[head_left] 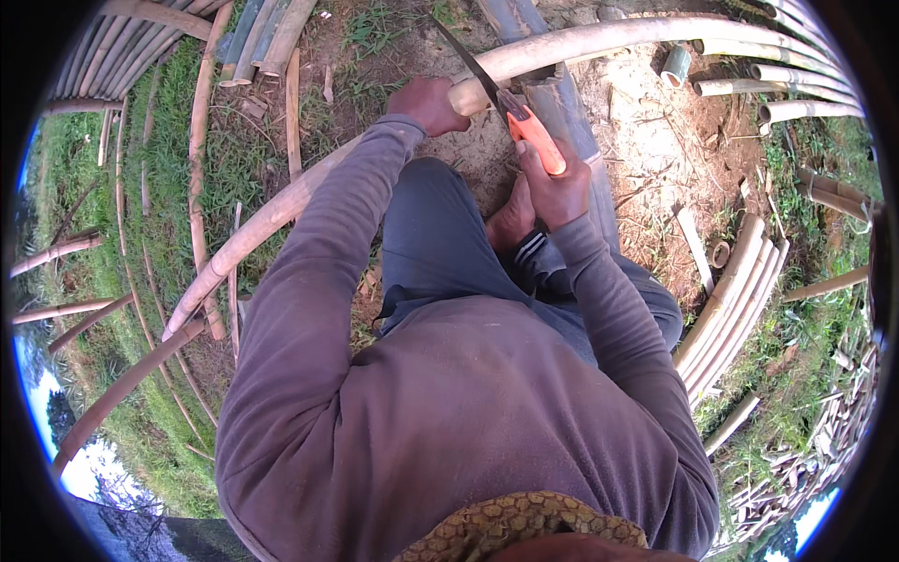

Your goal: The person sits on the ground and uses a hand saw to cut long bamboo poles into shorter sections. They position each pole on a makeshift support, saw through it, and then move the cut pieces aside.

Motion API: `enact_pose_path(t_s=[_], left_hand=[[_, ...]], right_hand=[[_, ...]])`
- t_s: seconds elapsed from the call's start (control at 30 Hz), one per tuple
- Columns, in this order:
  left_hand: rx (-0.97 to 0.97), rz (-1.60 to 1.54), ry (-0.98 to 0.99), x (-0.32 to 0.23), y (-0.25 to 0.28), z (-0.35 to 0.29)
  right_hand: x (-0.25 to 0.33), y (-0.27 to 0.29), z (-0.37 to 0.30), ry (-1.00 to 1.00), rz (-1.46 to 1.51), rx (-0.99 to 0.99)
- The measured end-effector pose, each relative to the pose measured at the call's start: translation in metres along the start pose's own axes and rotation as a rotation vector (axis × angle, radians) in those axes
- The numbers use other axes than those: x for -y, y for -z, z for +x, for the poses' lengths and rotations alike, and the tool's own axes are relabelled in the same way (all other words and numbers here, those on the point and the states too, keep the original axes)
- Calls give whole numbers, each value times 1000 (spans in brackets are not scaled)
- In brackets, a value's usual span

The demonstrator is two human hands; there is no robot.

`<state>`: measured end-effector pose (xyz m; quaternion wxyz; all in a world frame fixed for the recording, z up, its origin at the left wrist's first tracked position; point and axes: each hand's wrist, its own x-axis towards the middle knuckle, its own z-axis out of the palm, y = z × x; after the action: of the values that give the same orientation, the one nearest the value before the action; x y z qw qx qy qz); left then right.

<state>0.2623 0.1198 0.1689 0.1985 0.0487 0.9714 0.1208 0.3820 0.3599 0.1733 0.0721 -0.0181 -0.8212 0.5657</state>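
My left hand (pixel 426 105) is closed around a long pale bamboo pole (pixel 599 39), just left of a saw blade. In my right hand (pixel 562 192) is a handsaw (pixel 537 134), held by its orange handle. Its dark narrow blade lies across the pole and points up and left. Beneath the pole runs a thick grey bamboo support (pixel 565 112). A pale bamboo length (pixel 267 208) extends to the lower left from under my left arm. My arm hides whether it is continuous with the pole at the saw. My bare foot (pixel 511 220) shows below the right hand.
Bamboo poles (pixel 805 80) lie at the upper right, near a short green bamboo piece (pixel 675 66). Split bamboo lengths (pixel 735 304) are stacked right of my knee. A bamboo rack (pixel 131 47) stands at the upper left. Scraps (pixel 805 459) are heaped at the lower right.
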Motion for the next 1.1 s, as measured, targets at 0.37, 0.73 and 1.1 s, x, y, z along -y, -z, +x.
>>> enact_pose_path(t_s=[0.37,0.73,1.1], left_hand=[[-454,-280,-82,20,-69,-80],[-1185,-1627,1440,268,-151,-201],[-939,-2201,883,191,-120,-236]], right_hand=[[-47,155,-65,175,-640,-394],[-98,147,-54,-265,-1059,-23],[83,49,-46,670,-784,144]])
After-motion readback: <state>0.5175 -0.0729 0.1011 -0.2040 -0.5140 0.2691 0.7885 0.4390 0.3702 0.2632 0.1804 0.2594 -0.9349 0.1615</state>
